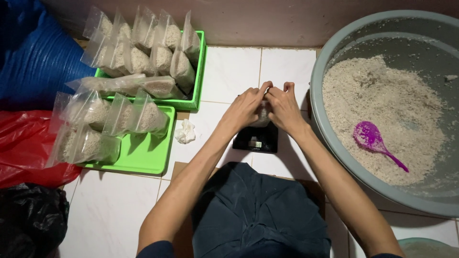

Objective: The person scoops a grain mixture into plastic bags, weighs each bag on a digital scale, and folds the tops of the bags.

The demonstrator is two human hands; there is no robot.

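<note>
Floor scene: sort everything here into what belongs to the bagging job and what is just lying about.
In use:
- left hand and right hand, both pinching the bag
- scale under the bag
- basin of grain
- purple scoop in the basin
- filled bags in green trays

Lying about:
- crumpled tissue
- blue sack
- red bag
- black bag

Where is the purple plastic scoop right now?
The purple plastic scoop lies on the grain in the large grey basin, on the person's right, beyond the right hand.
</note>
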